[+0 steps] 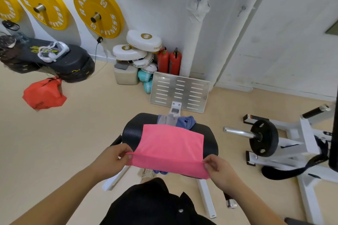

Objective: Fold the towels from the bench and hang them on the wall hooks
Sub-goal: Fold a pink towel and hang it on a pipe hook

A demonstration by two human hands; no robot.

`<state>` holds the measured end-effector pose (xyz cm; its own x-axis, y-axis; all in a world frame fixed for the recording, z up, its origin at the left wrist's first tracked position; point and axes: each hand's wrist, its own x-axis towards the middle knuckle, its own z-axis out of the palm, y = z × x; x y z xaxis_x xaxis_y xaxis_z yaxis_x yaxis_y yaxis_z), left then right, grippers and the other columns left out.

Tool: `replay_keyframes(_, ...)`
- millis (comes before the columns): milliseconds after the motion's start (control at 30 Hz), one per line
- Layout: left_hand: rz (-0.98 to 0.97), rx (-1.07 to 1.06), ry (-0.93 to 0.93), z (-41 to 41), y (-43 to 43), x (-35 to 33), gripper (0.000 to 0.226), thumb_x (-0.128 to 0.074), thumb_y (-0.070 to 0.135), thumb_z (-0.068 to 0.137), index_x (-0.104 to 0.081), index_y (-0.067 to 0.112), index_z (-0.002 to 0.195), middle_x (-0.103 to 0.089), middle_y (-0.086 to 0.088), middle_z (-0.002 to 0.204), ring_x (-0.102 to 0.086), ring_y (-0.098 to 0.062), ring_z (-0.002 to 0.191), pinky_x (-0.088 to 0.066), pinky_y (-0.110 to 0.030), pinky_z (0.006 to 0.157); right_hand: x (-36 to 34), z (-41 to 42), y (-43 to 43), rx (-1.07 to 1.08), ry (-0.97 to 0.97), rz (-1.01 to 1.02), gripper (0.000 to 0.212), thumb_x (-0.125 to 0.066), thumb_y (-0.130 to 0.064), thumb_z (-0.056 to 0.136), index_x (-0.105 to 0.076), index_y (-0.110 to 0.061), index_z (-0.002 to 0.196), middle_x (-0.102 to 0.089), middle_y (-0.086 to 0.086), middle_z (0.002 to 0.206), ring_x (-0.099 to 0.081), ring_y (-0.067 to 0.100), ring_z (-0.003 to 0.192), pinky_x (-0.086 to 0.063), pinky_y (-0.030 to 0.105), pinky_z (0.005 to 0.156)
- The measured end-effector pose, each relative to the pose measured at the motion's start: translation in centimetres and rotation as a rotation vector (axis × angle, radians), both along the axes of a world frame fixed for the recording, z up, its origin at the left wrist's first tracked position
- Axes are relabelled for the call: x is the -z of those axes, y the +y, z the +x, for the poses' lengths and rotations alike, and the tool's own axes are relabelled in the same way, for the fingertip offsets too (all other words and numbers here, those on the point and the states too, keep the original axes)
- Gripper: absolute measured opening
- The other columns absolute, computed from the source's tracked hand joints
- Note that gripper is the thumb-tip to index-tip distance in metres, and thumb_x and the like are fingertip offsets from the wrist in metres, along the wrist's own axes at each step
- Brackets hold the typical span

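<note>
Looking down from head height, two bare forearms reach forward over a black padded bench [131,134] in a gym room. The left hand [114,159] pinches the near left corner of a pink towel [170,147] between thumb and fingers, and the right hand [218,169] pinches the near right corner the same way, so the near edge is stretched taut between them, lifted just above the pad. The far part of the pink towel lies flat on the bench, its far edge touching a grey towel [167,119] and a crumpled blue towel [186,121] that sit side by side at the far end of the pad. Beyond the bench a slotted metal plate [180,91] leans against the base of a white wall. High on that wall are two small hooks, one hook [198,1] to the left and another hook [242,9] to its right, both bare. Yellow weight plates [98,11] hang on the wall at upper left, two red fire extinguishers [169,61] stand in the corner, and an orange bag [44,94] lies on the beige floor at left. A white rack holding a black weight plate [263,138] stands to the right of the bench.
</note>
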<state>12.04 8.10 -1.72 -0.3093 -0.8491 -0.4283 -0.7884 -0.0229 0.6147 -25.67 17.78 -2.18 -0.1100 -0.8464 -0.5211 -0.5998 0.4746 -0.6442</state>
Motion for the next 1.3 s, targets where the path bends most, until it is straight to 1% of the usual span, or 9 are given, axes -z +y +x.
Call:
replay_keyframes(200, 0.023, -0.028, 0.021, -1.0, -3.5, 0.6, 0.02, -0.058, 0.015, 0.096, -0.067, 0.029, 0.085, -0.07, 0.008, 0.086, -0.063, -0.009, 0.081, -0.049, -0.022, 0.071, 1.3, 0.4, -2.6, 0.066, -0.005, -0.032, 0.014, -0.051, -0.019, 0.104, -0.063, -0.026, 0.102, -0.069, -0.005, 0.096, -0.065, 0.014, 0.09, -0.051, 0.026, 0.073)
replay_keyframes(333, -0.002, -0.093, 0.078, -2.6, -7.3, 2.0, 0.018, -0.053, 0.018, 0.1, -0.066, 0.029, 0.094, -0.07, 0.01, 0.089, -0.064, -0.009, 0.088, -0.05, -0.025, 0.075, 2.6, 0.3, -5.8, 0.187, 0.001, -0.054, 0.013, -0.053, -0.018, 0.102, -0.065, -0.024, 0.1, -0.071, 0.0, 0.09, -0.066, 0.019, 0.088, -0.053, 0.036, 0.078)
replay_keyframes(467, 0.013, -0.08, 0.027, -4.3, -11.3, 4.2, 0.017, -0.052, 0.02, 0.1, -0.064, 0.031, 0.096, -0.068, 0.013, 0.086, -0.062, -0.007, 0.082, -0.043, -0.019, 0.07, 4.1, 0.0, -9.4, 0.272, 0.045, -0.026, 0.014, -0.055, -0.012, 0.101, -0.068, -0.018, 0.104, -0.071, -0.004, 0.092, -0.066, 0.017, 0.09, -0.049, 0.031, 0.078)
replay_keyframes(867, 0.169, 0.078, -0.163, -6.0, -18.1, 9.9, 0.012, -0.055, 0.026, 0.097, -0.061, 0.036, 0.092, -0.065, 0.015, 0.095, -0.062, -0.009, 0.09, -0.055, -0.036, 0.087, 8.8, -1.3, -14.5, 0.316, 0.12, 0.16, 0.019, -0.055, -0.014, 0.098, -0.072, -0.019, 0.104, -0.07, -0.002, 0.103, -0.063, 0.018, 0.095, -0.046, 0.03, 0.084)
replay_keyframes(967, 0.19, 0.09, -0.177, -6.1, -18.3, 10.6, 0.018, -0.056, 0.029, 0.097, -0.06, 0.035, 0.114, -0.061, 0.012, 0.115, -0.062, -0.01, 0.102, -0.052, -0.034, 0.098, 9.4, -1.4, -14.5, 0.291, 0.145, 0.185, 0.018, -0.056, -0.015, 0.097, -0.07, -0.024, 0.104, -0.067, 0.001, 0.111, -0.063, 0.019, 0.1, -0.047, 0.029, 0.087)
replay_keyframes(1033, 0.236, 0.137, -0.196, -6.3, -18.4, 10.7, 0.043, -0.057, 0.037, 0.096, -0.052, 0.03, 0.138, -0.053, 0.009, 0.131, -0.059, -0.012, 0.113, -0.048, -0.031, 0.102, 9.7, -1.6, -14.6, 0.234, 0.173, 0.234, 0.029, -0.056, -0.017, 0.098, -0.066, -0.021, 0.125, -0.059, 0.004, 0.126, -0.061, 0.023, 0.113, -0.047, 0.031, 0.097)
replay_keyframes(1100, 0.271, 0.218, -0.252, -6.7, -18.5, 10.5, 0.053, -0.058, 0.044, 0.094, -0.048, 0.029, 0.144, -0.044, 0.008, 0.137, -0.059, -0.013, 0.11, -0.047, -0.029, 0.099, 9.7, -1.6, -14.9, 0.172, 0.188, 0.296, 0.042, -0.052, -0.022, 0.101, -0.055, -0.017, 0.143, -0.048, 0.007, 0.138, -0.055, 0.026, 0.123, -0.044, 0.036, 0.108)
replay_keyframes(1200, 0.244, 0.258, -0.291, -7.3, -18.3, 9.9, 0.03, -0.064, 0.041, 0.089, -0.06, 0.029, 0.117, -0.044, 0.009, 0.124, -0.061, -0.013, 0.094, -0.05, -0.028, 0.09, 9.3, -1.5, -15.2, 0.11, 0.207, 0.335, 0.034, -0.049, -0.025, 0.102, -0.062, -0.02, 0.133, -0.045, 0.004, 0.133, -0.054, 0.021, 0.114, -0.044, 0.036, 0.106)
replay_keyframes(1300, 0.228, 0.143, -0.252, -7.8, -17.4, 9.0, 0.013, -0.068, 0.034, 0.083, -0.06, 0.023, 0.086, -0.053, 0.008, 0.101, -0.059, -0.015, 0.082, -0.049, -0.026, 0.075, 8.9, -1.4, -14.6, 0.164, 0.164, 0.31, 0.017, -0.053, -0.022, 0.094, -0.069, -0.021, 0.1, -0.051, -0.001, 0.11, -0.054, 0.015, 0.095, -0.046, 0.028, 0.086)
